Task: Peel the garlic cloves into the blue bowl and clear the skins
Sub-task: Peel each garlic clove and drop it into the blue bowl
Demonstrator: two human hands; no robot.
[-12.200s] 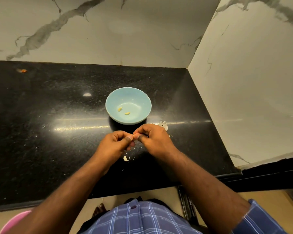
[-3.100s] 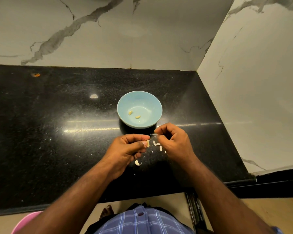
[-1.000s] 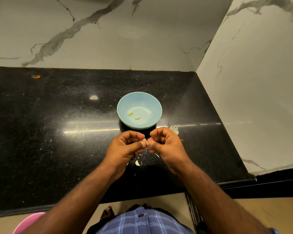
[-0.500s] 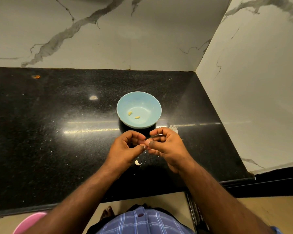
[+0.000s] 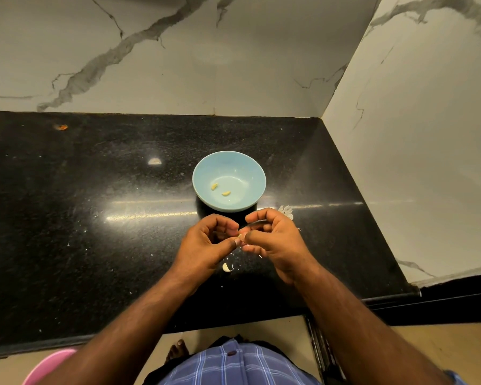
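A blue bowl [image 5: 229, 162] stands on the black counter [image 5: 95, 218] with two peeled garlic cloves [image 5: 220, 189] inside. Just in front of it, my left hand [image 5: 206, 245] and my right hand [image 5: 275, 240] meet fingertip to fingertip, both pinching one small garlic clove [image 5: 239, 236] that is mostly hidden between the fingers. A loose pale clove or skin piece [image 5: 227, 267] lies on the counter under my hands. A clump of white garlic skin [image 5: 286, 211] sits to the right of the bowl, behind my right hand. Tiny skin flakes dot the counter near my hands.
Marble walls [image 5: 414, 134] close off the back and the right side of the counter. An orange speck [image 5: 61, 127] lies far back left. A pink tub [image 5: 47, 368] shows below the counter's front edge at lower left.
Both hands stay in front of the bowl working the same clove; over the last second the fingers have only shifted slightly. The bowl still holds two cloves.
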